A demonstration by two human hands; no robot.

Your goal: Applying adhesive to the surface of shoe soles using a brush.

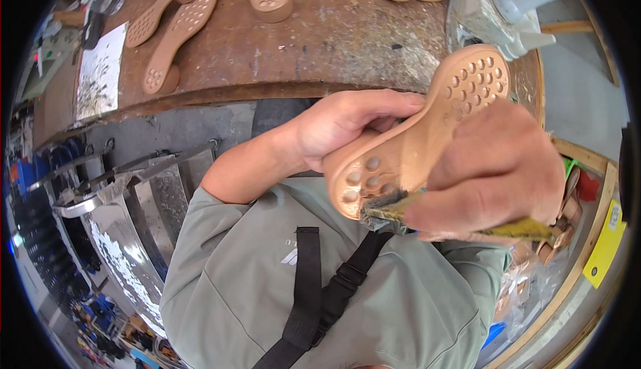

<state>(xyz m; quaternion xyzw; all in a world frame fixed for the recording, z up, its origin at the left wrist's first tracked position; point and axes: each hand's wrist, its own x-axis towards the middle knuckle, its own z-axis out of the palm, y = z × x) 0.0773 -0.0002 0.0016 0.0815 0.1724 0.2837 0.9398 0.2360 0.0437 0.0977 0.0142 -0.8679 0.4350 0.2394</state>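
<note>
A tan heeled shoe sole (409,145) with a smooth, narrow waist is held in the air just off centre toward 2 o'clock, by the near edge of a worn brown wooden surface (300,55). Round hollows crowd its broad forepart, pointing to 1 o'clock; a smaller cluster marks the heel end at 7 o'clock, which shows a glossy sheen. The bare left hand (354,125) has its grip closed on the sole's edge. The bare right hand (497,172), slightly blurred, curls its grip tightly around a flat yellowish-handled brush (395,209), its ragged grey tip at the heel end.
</note>
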